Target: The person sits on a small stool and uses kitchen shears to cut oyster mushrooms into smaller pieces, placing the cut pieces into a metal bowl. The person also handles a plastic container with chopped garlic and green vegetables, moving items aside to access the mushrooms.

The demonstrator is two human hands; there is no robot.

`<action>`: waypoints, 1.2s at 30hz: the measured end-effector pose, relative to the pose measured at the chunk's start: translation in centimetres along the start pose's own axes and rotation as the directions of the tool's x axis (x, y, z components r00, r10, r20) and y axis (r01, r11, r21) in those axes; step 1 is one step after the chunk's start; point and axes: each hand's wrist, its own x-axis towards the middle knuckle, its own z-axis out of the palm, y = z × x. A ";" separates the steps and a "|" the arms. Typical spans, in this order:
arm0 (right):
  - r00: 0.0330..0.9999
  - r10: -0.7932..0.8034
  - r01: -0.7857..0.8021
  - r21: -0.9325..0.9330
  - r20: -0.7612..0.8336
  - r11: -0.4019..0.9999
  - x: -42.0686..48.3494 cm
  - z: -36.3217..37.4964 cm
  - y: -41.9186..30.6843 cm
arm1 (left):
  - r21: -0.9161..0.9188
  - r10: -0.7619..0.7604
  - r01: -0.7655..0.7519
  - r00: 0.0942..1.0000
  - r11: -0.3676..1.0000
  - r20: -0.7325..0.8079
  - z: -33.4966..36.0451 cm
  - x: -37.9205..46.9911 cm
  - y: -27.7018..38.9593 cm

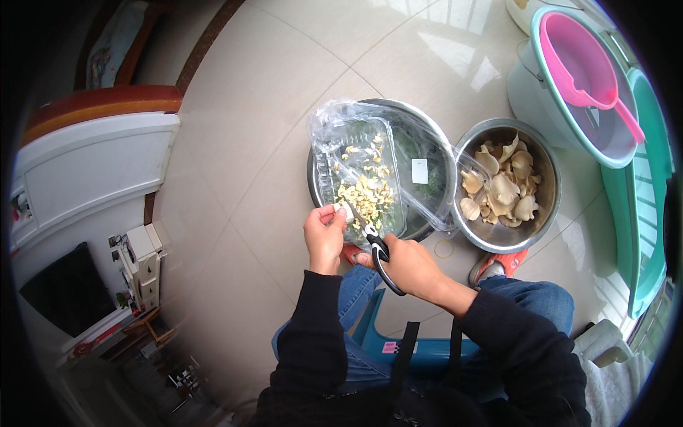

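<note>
My left hand (326, 235) pinches a small pale piece (346, 212), perhaps mushroom stem, over a clear plastic tray (395, 160). Small cream-coloured bits (368, 195) lie scattered in the tray. My right hand (416, 267) grips black-and-white scissors (378, 245), whose blades meet or lie close beside the pale piece. Beneath the tray is a large metal basin (445, 139) with greens in it, partly covered by clear plastic. To its right, a steel bowl (552, 213) holds oyster mushrooms (504, 189), and part of a clear plastic lid or tray overlaps its left side.
A light bucket (525, 101) with a pink dipper (579, 58) stands at upper right, beside a green plastic tub (621, 229). A rubber band (444, 248) lies on the tiled floor. A blue plastic stool (437, 347) is between the legs.
</note>
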 end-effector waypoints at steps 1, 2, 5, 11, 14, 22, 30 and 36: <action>1.000 0.003 -0.004 0.018 0.012 1.000 0.0 0.1 0.0 | -0.022 0.002 -0.002 1.000 1.000 -0.006 0.0 0.0 0.0; 1.000 0.004 -0.005 0.036 0.027 0.999 0.0 0.1 0.0 | -0.039 0.004 -0.004 1.000 0.999 -0.016 0.1 0.0 0.0; 0.999 0.031 -0.032 0.016 0.043 0.999 0.1 0.2 0.1 | -0.102 0.016 -0.021 0.999 0.995 -0.044 0.0 0.1 0.0; 0.978 0.073 -0.086 0.055 0.197 0.995 0.3 -0.6 -0.1 | -0.131 0.048 -0.056 0.997 0.990 -0.061 -0.1 0.3 0.0; 0.987 0.051 -0.059 0.052 0.151 0.997 0.1 -0.8 -0.5 | -0.072 0.019 -0.023 0.998 0.997 -0.054 -0.2 0.3 -0.1; 0.992 0.037 -0.042 0.036 0.120 0.998 -0.1 -1.0 -0.4 | -0.166 0.011 -0.025 0.997 0.986 -0.081 0.1 0.1 0.6; 0.984 0.076 -0.069 -0.046 0.162 0.997 0.3 -0.7 -0.3 | -0.042 0.104 -0.105 0.994 0.994 -0.021 0.1 -0.2 0.7; 0.996 -0.005 0.000 0.052 0.092 0.999 -0.2 -1.7 -0.8 | -0.012 0.101 -0.101 0.994 0.995 -0.031 -0.2 0.1 0.3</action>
